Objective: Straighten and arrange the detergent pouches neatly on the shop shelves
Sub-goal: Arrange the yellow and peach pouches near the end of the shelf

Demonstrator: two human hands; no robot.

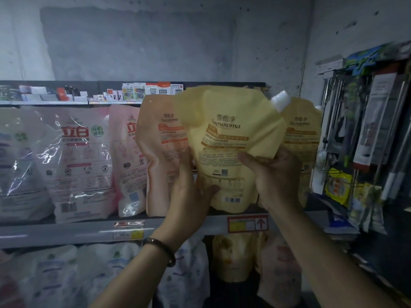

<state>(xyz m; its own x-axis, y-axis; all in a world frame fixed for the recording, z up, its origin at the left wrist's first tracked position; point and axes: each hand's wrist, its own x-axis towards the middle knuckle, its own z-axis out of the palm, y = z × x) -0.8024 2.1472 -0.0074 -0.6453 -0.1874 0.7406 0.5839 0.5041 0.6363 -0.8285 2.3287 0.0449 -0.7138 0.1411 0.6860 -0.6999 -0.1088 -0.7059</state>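
A yellow Snowroma pouch [226, 138] with a white cap at its top right is held tilted just above the middle shelf [89, 232]. My left hand [189, 196] grips its lower left edge, thumb on the front. My right hand [273, 176] grips its right side, thumb across the front. Behind it stand a peach Snowroma pouch [160, 138] on the left and another yellow pouch [302, 130] on the right, both partly hidden. Pink-and-white pouches [75, 156] fill the shelf's left part.
A top shelf [44, 102] carries small boxed goods. White, yellow and pink pouches [106, 272] sit on the shelf below. A rack of hanging packaged tools [367, 130] stands close at the right. A red-framed price tag [246, 224] marks the shelf edge.
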